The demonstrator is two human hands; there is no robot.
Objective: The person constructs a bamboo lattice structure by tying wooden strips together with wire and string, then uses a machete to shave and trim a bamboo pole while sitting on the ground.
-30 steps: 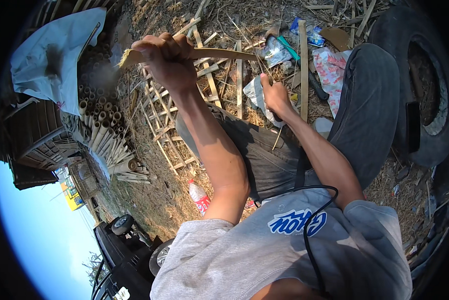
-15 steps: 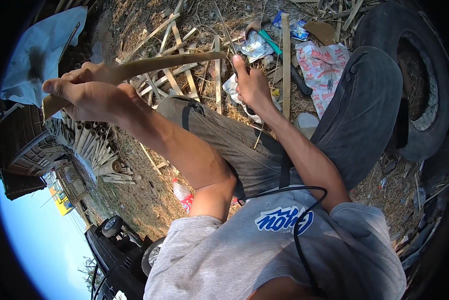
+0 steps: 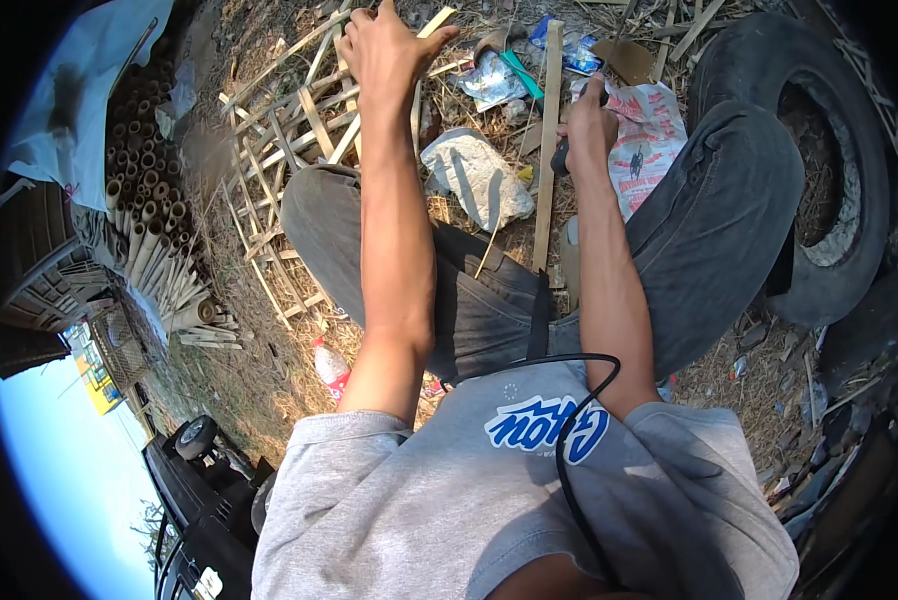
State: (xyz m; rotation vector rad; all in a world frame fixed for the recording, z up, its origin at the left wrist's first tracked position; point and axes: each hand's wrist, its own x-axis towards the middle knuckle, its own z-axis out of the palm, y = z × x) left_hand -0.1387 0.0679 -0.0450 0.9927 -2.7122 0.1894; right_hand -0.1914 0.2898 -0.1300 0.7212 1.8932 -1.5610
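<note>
My left hand [image 3: 387,50] is stretched out over the lattice of split bamboo strips [image 3: 314,120], fingers apart, holding nothing. My right hand [image 3: 591,125] is closed round the dark handle of a knife [image 3: 559,158]; its thin blade points away past the fingers, hard to make out against the litter. A long flat bamboo strip [image 3: 547,165] lies just left of the right hand, running away from my lap. Between the two forearms sits a pale stone block [image 3: 479,180] with shadows across it.
A large tyre [image 3: 839,180] stands by my right knee. A printed sack [image 3: 649,140] and plastic scraps [image 3: 499,80] litter the ground ahead. Stacked bamboo poles [image 3: 149,180] lie at the far left. A bottle with a red label [image 3: 331,370] is beside my left upper arm.
My left hand has let go of the bamboo strip it held and swung right and away from me, fingers spreading. My right hand has moved right with the knife, and the stone block now shows.
</note>
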